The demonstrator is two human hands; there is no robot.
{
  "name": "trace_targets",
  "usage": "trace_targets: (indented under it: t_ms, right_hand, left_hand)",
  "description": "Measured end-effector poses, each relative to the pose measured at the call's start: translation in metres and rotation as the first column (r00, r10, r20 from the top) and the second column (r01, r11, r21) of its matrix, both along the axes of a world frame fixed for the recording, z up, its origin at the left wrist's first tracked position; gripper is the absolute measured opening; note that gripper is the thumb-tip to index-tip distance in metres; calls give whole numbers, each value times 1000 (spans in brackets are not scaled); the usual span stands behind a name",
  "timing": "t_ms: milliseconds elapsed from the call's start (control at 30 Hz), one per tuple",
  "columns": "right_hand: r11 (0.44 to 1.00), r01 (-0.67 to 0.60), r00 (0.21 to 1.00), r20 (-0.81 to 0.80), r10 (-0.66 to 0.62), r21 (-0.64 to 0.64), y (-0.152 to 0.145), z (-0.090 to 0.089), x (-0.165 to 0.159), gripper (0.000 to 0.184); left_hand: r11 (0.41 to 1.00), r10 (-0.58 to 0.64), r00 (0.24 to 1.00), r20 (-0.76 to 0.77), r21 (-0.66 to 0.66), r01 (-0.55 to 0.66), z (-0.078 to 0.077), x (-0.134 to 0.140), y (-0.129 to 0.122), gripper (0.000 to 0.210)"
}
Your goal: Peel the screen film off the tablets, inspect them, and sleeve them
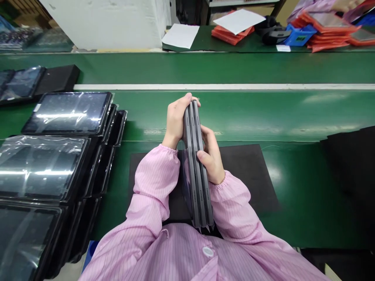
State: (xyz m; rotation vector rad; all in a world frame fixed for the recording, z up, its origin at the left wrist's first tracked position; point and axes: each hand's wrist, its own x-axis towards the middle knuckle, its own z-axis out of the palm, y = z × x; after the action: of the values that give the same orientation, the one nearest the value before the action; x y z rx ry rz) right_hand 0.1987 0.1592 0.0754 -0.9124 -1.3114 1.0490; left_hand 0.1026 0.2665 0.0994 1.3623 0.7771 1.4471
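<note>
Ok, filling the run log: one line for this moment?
left hand: holds tablets | right hand: holds tablets | tablets: three, on edge, over black mat | left: bagged tablet stacks

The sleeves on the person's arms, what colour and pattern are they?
Pink with fine stripes, seen in the head view: sleeves.

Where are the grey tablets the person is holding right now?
In the head view, centre frame: the grey tablets stand on edge, clasped between the left hand and right hand, above the black mat.
</note>
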Motion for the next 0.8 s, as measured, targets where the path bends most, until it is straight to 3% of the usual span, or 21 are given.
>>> trace_targets:
  t_ms: [300, 800]
  right_hand:
    - [998, 5, 988, -152, 4, 61, 4, -12, -6, 62]
    - [999, -13, 988, -152, 19, 43, 6, -15, -3, 58]
  left_hand:
    - [999, -19, 999, 34, 33, 18, -2, -2, 1, 42]
    - [999, 30, 999, -22, 27, -29, -10, 0, 6, 43]
